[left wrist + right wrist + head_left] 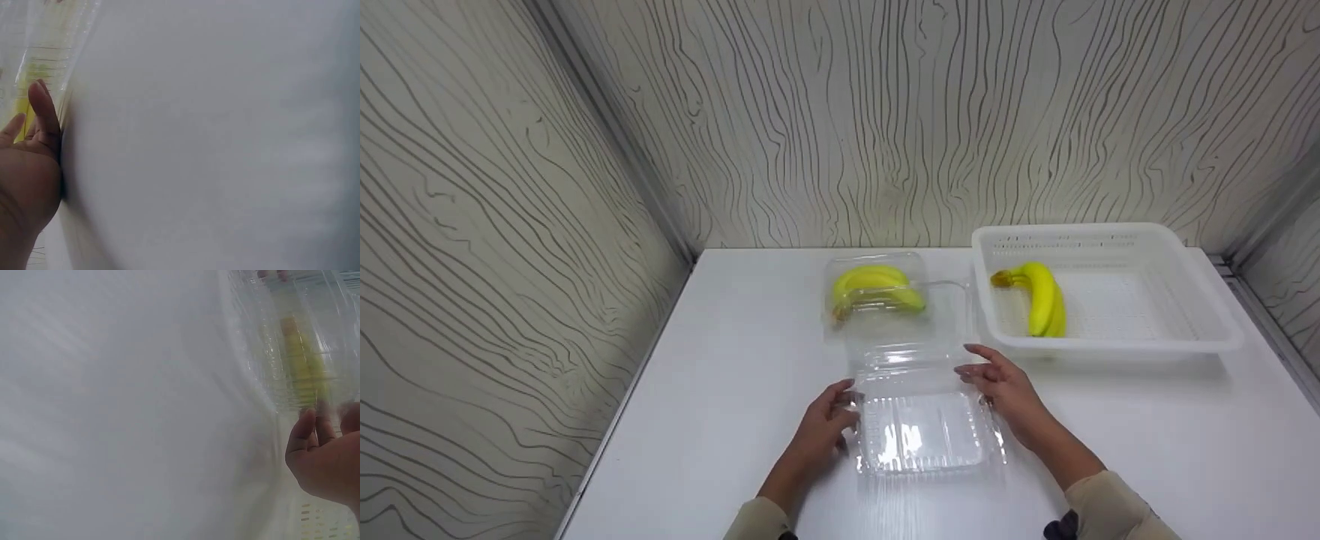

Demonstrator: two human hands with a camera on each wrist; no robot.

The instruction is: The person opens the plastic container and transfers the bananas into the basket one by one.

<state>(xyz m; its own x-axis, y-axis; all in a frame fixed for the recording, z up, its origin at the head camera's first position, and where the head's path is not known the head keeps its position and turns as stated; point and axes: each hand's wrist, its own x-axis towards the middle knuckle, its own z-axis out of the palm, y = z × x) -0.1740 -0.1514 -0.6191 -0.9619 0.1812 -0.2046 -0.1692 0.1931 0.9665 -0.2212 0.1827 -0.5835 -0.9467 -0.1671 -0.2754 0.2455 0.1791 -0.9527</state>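
Note:
A clear plastic clamshell container is unfolded in front of me, its lid raised at the far side. My left hand grips the near part's left rim between thumb and fingers. At the right rim, toward the hinge, my right hand holds the edge lightly, its forefinger sticking out. Behind the lid sits a second clear container with a bunch of bananas inside. Both wrist views show the hands, left and right, against the plastic; some fingertips are hidden.
A white plastic basket stands at the back right, with another banana bunch at its left side. The white table meets patterned wall panels behind and on both sides.

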